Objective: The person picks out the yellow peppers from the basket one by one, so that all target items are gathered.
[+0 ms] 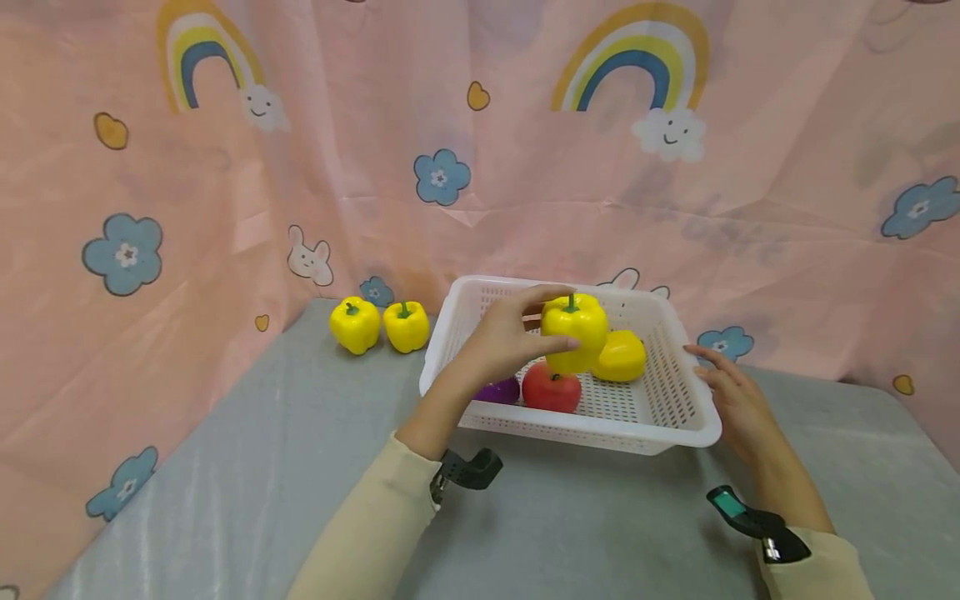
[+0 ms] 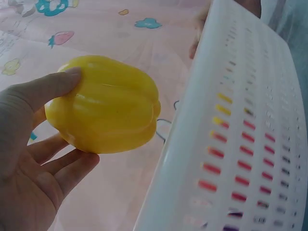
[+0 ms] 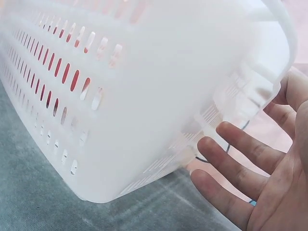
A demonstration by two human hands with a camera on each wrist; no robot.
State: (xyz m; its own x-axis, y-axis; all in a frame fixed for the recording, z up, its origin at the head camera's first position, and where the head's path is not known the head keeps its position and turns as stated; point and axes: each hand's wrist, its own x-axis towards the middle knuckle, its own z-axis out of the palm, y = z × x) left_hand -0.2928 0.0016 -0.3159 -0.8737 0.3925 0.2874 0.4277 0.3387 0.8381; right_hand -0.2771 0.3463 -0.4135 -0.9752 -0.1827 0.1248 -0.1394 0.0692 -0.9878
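Note:
With thumb and fingers, my left hand [image 1: 498, 337] grips a yellow bell pepper [image 1: 576, 329], stem up, above the white plastic basket [image 1: 562, 427] in the head view. The left wrist view shows this bell pepper [image 2: 108, 108] beside the basket's perforated wall. Inside the basket lie another yellow bell pepper [image 1: 621, 358], a red apple [image 1: 551, 389] and a purple, partly hidden thing [image 1: 501, 392]. At the basket's right end, my right hand [image 1: 738, 400] touches the rim, its lower fingers [image 3: 236, 163] extended along the outer wall in the right wrist view.
Two more yellow bell peppers, one [image 1: 355, 325] farther left and one [image 1: 407, 327] close to the basket, stand on the grey table [image 1: 247, 467]. A pink patterned cloth [image 1: 375, 108] hangs behind the table.

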